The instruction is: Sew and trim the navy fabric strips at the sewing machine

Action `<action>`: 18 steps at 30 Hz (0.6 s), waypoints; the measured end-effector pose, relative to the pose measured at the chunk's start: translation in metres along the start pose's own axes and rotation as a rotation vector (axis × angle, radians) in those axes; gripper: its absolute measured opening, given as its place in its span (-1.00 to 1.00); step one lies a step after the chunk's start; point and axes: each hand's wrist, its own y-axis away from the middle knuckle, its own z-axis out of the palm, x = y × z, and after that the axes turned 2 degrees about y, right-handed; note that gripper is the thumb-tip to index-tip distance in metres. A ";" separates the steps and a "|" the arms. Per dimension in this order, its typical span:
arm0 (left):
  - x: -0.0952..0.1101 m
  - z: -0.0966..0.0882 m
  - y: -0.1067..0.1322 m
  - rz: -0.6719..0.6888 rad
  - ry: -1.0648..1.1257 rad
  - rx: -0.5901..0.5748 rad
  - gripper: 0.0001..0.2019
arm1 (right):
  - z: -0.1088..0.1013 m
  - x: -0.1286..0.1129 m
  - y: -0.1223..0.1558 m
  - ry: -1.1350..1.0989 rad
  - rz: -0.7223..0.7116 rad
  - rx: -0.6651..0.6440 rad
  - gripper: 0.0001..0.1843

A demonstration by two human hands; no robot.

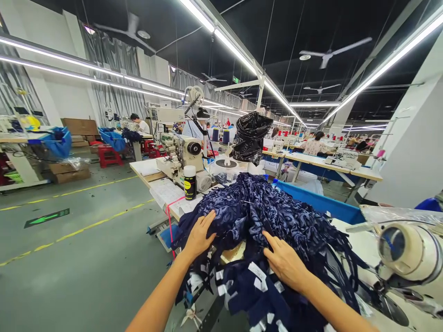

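Note:
A large heap of dark navy patterned garments [290, 207] with long thin straps lies in front of me. My left hand [200, 235] rests on the heap's near left side, its fingers stretched out and the thumb apart. On the near middle of the heap lies my right hand [285, 262], its index finger extended against the fabric and the other fingers partly hidden. Neither hand visibly grips anything. Below and between the hands, plain navy pieces hang down with several white labels [258, 272] on them. A pale yellowish surface [233, 252] shows through a gap between my hands.
Behind the heap stand a sewing machine [187, 154], a black spray can [189, 183] and a black plastic bag [252, 138] on a stand. Another machine [404, 251] is close on my right. A blue fabric trough [318, 203] borders the heap. People sit at farther tables.

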 end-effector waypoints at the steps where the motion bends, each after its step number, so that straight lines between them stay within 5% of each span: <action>1: -0.001 0.000 -0.001 0.005 -0.002 -0.002 -0.37 | -0.001 0.005 0.008 0.002 0.000 0.007 -0.84; 9: 0.001 -0.002 -0.002 0.014 -0.053 0.003 -0.37 | 0.000 0.015 0.031 -0.084 -0.025 0.121 -0.74; 18: 0.061 0.033 0.016 -0.146 -0.177 0.153 -0.01 | 0.006 0.011 0.034 -0.129 -0.002 0.187 -0.69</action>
